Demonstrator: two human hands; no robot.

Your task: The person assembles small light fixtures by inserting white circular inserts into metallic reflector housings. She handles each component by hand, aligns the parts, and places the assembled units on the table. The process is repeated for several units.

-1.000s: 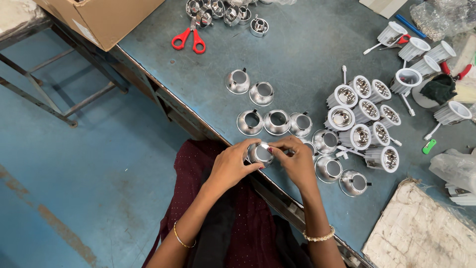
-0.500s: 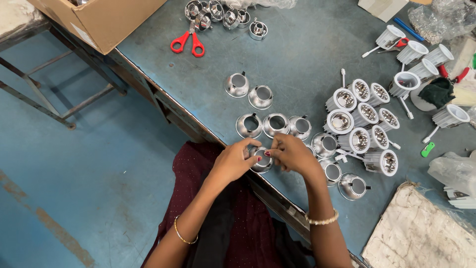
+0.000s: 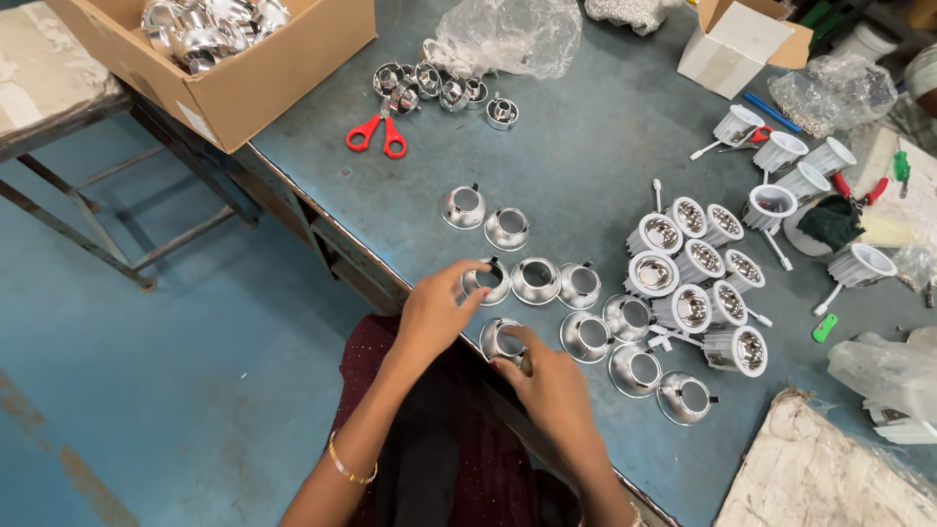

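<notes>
I see bright, even overhead light; soft short shadows; glare on chrome reflector cups (image 3: 535, 280) at centre; slight wide-angle stretch toward frame edges; focus sharp.

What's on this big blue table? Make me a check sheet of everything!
Surface: blue-grey table, scuffed.
Job's things: shiny metal cups in rows near the edge; white-rimmed lamp housings beside them.
Clutter: red scissors, cardboard box of metal parts, plastic bags, small white box.
Hands: left hand touches one cup; right hand fingers another cup.
Cables: nothing seen.
Surroundings: blue floor, metal frame.
</notes>
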